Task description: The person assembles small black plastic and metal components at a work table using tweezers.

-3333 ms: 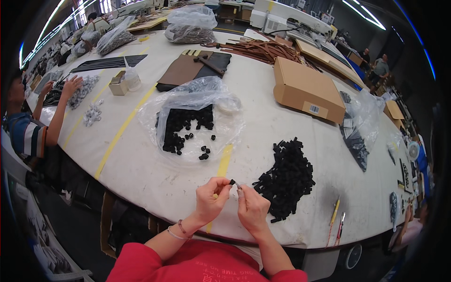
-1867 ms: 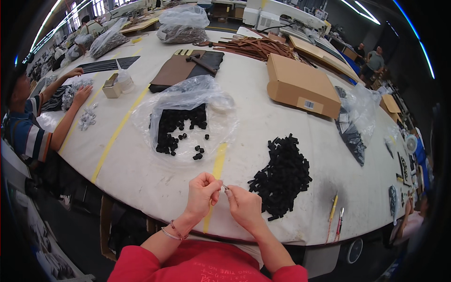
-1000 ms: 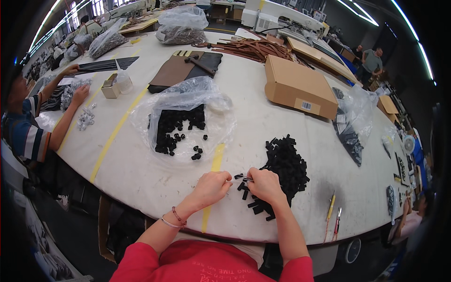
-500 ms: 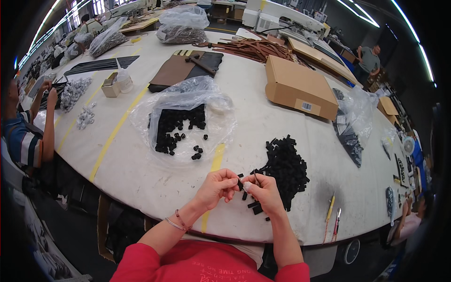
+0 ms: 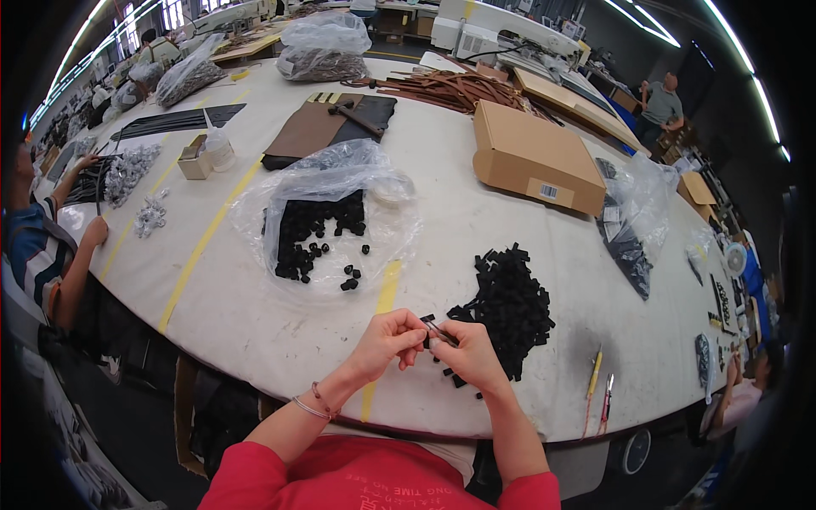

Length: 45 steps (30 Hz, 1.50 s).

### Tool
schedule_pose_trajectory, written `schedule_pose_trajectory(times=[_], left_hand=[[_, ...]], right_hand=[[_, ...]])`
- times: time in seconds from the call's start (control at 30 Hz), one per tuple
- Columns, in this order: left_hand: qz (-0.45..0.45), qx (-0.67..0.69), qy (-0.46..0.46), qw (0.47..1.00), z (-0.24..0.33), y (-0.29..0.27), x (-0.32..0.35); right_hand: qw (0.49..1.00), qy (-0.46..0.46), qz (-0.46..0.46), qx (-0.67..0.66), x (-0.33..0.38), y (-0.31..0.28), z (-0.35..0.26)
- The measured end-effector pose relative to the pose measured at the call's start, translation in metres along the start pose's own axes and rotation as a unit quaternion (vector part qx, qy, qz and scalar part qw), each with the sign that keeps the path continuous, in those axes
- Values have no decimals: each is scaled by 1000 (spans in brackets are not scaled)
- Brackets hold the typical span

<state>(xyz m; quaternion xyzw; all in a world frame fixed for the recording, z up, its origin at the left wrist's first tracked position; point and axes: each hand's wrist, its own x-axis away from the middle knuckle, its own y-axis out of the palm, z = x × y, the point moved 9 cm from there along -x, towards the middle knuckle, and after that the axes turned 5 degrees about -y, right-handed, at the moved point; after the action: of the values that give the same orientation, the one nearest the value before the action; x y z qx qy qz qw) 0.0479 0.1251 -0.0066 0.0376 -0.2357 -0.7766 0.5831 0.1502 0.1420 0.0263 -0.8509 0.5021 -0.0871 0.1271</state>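
My left hand (image 5: 387,347) pinches a small black strip piece (image 5: 427,319) between thumb and fingertips. Close against it, my right hand (image 5: 470,354) is closed on a thin metal tool, which looks like tweezers (image 5: 440,331), its tip at the black piece. The exact contact is too small to make out. Just beyond my right hand lies a heap of short black strip pieces (image 5: 514,302), a few of them loose by my fingers. Farther off to the left, an open clear plastic bag (image 5: 393,223) holds many small black folded pieces (image 5: 319,225).
Two thin pen-like tools, one yellow (image 5: 595,376) and one red (image 5: 608,399), lie to the right. A cardboard box (image 5: 540,157), brown straps (image 5: 467,89) and a hammer (image 5: 357,117) on leather sheets are farther back. A co-worker (image 5: 51,229) is at the left edge.
The tool in my right hand has swung from upright to slanting toward the black piece at my left fingertips. The co-worker's near hand at left has lowered to the table.
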Motion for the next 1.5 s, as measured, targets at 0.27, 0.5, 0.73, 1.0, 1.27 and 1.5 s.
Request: schedule_pose_trajectory(times=[0.27, 0.5, 0.73, 1.0, 1.27, 1.5], left_hand=[[-115, 81, -41, 989, 0, 17, 6], [-54, 17, 0, 998, 5, 4, 4], [-13, -164, 51, 985, 19, 10, 4], [117, -38, 50, 991, 6, 2, 13], [177, -444, 348, 807, 42, 24, 36], [71, 94, -29, 993, -3, -1, 12]], right_hand=[[878, 156, -92, -444, 8, 32, 33], [919, 114, -21, -376, 8, 17, 21], [991, 25, -22, -128, 5, 3, 6], [983, -97, 135, 72, 4, -5, -11], [962, -151, 168, 153, 10, -5, -20], [870, -325, 157, 336, 27, 18, -60]])
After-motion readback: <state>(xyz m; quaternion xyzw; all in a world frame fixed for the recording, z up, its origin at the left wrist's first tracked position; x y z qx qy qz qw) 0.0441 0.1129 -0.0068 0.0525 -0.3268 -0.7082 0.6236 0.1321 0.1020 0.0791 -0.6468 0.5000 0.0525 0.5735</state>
